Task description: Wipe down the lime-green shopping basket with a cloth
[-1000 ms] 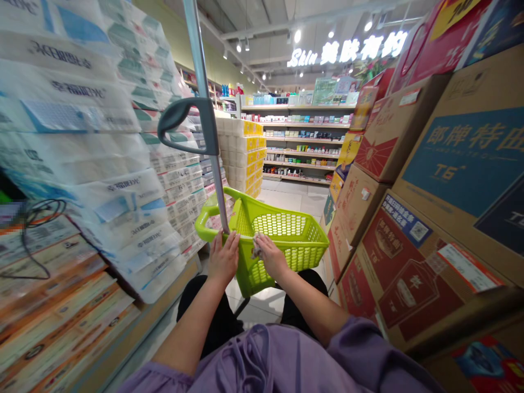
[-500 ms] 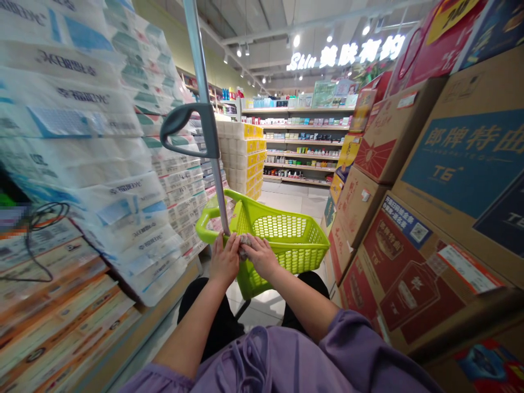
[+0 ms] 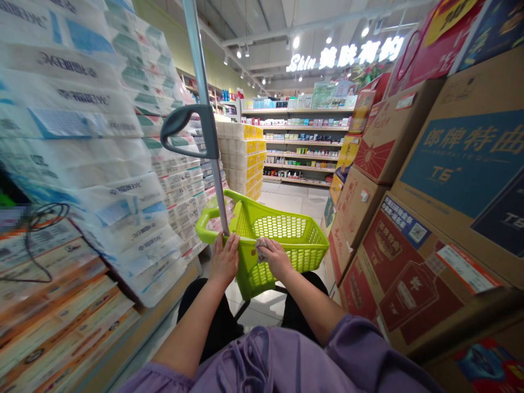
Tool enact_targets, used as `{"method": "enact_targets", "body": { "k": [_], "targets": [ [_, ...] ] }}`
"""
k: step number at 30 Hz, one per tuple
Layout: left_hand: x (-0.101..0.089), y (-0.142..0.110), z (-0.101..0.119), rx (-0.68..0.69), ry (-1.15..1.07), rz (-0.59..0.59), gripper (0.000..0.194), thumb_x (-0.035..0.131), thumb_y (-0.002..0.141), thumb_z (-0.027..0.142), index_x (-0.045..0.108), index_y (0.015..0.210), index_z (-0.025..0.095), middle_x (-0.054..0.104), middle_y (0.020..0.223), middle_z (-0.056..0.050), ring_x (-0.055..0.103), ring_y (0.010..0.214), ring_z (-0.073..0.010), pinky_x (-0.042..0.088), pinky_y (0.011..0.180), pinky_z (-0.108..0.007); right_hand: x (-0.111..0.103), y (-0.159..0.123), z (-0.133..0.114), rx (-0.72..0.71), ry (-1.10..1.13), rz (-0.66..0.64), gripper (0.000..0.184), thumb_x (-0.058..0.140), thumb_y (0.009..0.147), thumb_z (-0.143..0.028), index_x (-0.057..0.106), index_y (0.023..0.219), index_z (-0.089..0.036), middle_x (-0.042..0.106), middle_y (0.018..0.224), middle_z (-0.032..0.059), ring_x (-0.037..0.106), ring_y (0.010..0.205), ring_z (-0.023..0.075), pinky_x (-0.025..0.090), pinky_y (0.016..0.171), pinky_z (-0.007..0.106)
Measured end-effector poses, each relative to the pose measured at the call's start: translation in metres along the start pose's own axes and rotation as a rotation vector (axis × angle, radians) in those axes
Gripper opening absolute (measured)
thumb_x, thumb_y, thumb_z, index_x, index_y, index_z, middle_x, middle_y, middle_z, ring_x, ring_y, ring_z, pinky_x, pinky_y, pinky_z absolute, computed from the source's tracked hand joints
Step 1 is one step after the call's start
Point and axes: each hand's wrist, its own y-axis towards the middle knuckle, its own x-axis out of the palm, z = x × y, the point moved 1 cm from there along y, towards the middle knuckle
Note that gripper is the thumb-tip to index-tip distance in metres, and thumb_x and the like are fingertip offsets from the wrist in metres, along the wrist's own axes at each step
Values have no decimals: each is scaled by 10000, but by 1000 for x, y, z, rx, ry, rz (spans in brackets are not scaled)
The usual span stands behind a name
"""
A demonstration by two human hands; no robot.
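Note:
A lime-green shopping basket (image 3: 286, 251) with perforated walls stands in front of my knees, its grey pull handle (image 3: 210, 131) raised on a metal pole. My left hand (image 3: 224, 261) grips the near rim beside the foot of the pole, fingers hooked over the top. A crumpled, patterned cloth (image 3: 261, 252) is bunched under the fingers of my right hand (image 3: 277, 260), pressed against the near rim and outer wall. A small brownish spot shows on the wall just left of the cloth. The inside of the basket looks bare where it shows.
Stacked tissue packs (image 3: 135, 180) rise close on the left, with a black cable (image 3: 45, 267) over orange-striped packs. Cardboard cartons (image 3: 417, 262) line the right side. Further ahead are yellow-and-white paper packs (image 3: 245, 158) and stocked shelves (image 3: 303, 131).
My right hand has slid right along the basket rim with the cloth, away from my left hand. The left hand keeps its place on the rim.

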Motion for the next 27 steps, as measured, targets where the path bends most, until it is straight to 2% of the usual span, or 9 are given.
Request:
{"method": "enact_targets", "body": {
  "k": [12, 16, 21, 27],
  "targets": [
    [1, 4, -2, 14, -5, -5, 489, 428, 864, 181, 472, 1350, 209, 453, 1445, -16, 81, 1448, -312, 200, 1173, -494, -4, -39, 63, 166, -106, 94, 416, 441, 795, -82, 660, 1101, -259, 556, 1316, 52, 444, 1242, 233, 326, 1060, 412],
    [0, 5, 0, 21, -6, 1, 464, 415, 880, 188, 485, 1338, 188, 462, 1438, -27, 57, 1451, -310, 203, 1173, -489, -7, -40, 72, 219, -132, 77, 355, 444, 801, -90, 669, 1027, -245, 570, 1284, 68, 450, 1229, 238, 332, 1045, 416],
    [2, 6, -1, 8, -2, 2, 458, 423, 885, 208, 483, 1339, 181, 464, 1434, -28, 54, 1448, -326, 194, 1176, -489, -6, -26, 56, 239, -111, 37, 317, 481, 787, -62, 656, 1015, -197, 567, 1253, 135, 452, 1209, 261, 340, 1029, 434],
    [0, 6, 1, 17, 18, -8, 467, 447, 877, 221, 479, 1339, 160, 452, 1444, -37, 50, 1445, -335, 194, 1176, -494, -4, 13, 2, 94, 129, -63, 505, 441, 776, -24, 529, 1245, -192, 536, 1323, 102, 448, 1235, 214, 343, 1044, 418]
  ]
}}
